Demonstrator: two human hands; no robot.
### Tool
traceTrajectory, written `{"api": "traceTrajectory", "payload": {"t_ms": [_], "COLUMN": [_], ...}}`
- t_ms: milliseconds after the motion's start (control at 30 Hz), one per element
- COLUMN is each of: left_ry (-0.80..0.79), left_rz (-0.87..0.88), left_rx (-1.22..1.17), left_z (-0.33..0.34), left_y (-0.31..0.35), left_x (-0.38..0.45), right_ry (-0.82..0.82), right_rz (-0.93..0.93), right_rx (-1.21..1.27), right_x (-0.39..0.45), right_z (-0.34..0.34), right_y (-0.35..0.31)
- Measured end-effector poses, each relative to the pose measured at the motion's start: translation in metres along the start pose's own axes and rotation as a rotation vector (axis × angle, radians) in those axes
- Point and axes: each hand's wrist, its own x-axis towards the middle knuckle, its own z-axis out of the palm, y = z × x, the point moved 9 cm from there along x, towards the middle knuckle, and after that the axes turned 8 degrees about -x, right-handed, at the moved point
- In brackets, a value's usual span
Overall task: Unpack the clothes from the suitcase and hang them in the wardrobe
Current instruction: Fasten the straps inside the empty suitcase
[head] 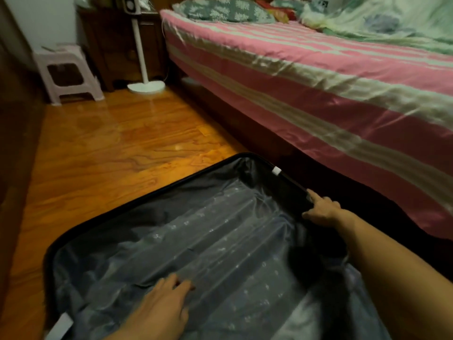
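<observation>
Gripping the far right rim of the open suitcase, the right hand [322, 211] has its fingers curled over the dark edge, forefinger stretched along it, thumb tucked to the inner side. Now the big picture: the black hard-shell suitcase with grey lining [137, 204] lies flat and open on the glossy orange-brown wooden floor [103, 148], right beside the bed. Its long axis runs from near left to far right, on a slant across the lower view, with the rounded far corner pointing toward the bed frame. A small white tab [276, 171] sits on the rim just beyond the right hand. Inside the visible half I see only the crinkled, shiny grey lining with a faint pale pattern; whether any garment lies in it I cannot tell.

The right forearm comes in from the lower right, reaching forward and up to that rim. The left hand [161, 307] comes in from the bottom edge, palm down, fingers straight and slightly spread, resting flat on the lining near the middle and holding nothing.

Along the right runs the bed with its pink and cream striped satin sheet [318, 77], rumpled bedding at its head. At far left stands a pale pink plastic stool [65, 69], and next to it a white pole stand on a round base [145, 88].
</observation>
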Motion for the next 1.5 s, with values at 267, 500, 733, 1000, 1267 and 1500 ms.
{"api": "traceTrajectory", "payload": {"t_ms": [267,500,733,1000,1267,1500], "left_ry": [0.055,0.069,0.434,0.718,0.611,0.642], "left_rz": [0.001,-0.031,-0.308,-0.813,-0.78,-0.729], "left_rx": [-0.093,-0.074,-0.102,-1.281,-1.126,-0.804], "left_z": [-0.028,-0.046,-0.045,0.019,0.016,-0.035], "left_y": [-0.022,-0.037,-0.11,-0.182,-0.187,-0.181], "left_x": [-0.004,-0.04,-0.128,-0.187,-0.189,-0.208], "right_ry": [0.294,0.002,0.13,0.365,0.72,0.607], "right_rz": [-0.235,-0.666,-0.526,-0.473,-0.438,-0.364], "right_rx": [0.59,-0.091,-0.18,0.16,0.242,0.332], "right_x": [-0.037,-0.133,-0.13,-0.135,-0.163,-0.181], "right_z": [-0.033,0.142,0.168,0.125,0.105,0.106], "right_y": [-0.067,-0.184,-0.177,-0.17,-0.178,-0.17]}}
